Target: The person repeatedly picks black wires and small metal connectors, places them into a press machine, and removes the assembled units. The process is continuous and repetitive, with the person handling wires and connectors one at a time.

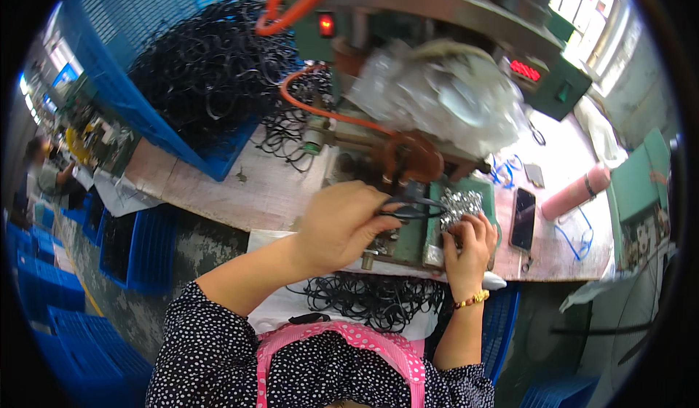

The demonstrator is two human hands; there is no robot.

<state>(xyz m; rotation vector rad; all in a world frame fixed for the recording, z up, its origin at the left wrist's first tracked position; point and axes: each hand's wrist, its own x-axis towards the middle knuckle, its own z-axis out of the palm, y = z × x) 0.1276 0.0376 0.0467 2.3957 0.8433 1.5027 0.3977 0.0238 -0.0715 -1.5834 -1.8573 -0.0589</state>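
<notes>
My left hand (336,226), a little blurred, is closed on a thin black looped band (411,208) that sticks out to the right of its fingers, in front of a machine. My right hand (472,246) reaches into a green tray (488,200) of small shiny silver metal pieces (460,203). Its thumb and fingers are bent close together at the near edge of the pile; what lies between them is too small to make out. Across my lap, on a white cloth, lies a heap of similar black bands (375,300).
A green press (564,91) with plastic bags (444,95) draped on it stands ahead. To the left, a tilted blue crate (156,128) overflows with black bands (211,73). A phone (523,219) and pink bottle (575,194) are at right. Far left, another person (52,179) works.
</notes>
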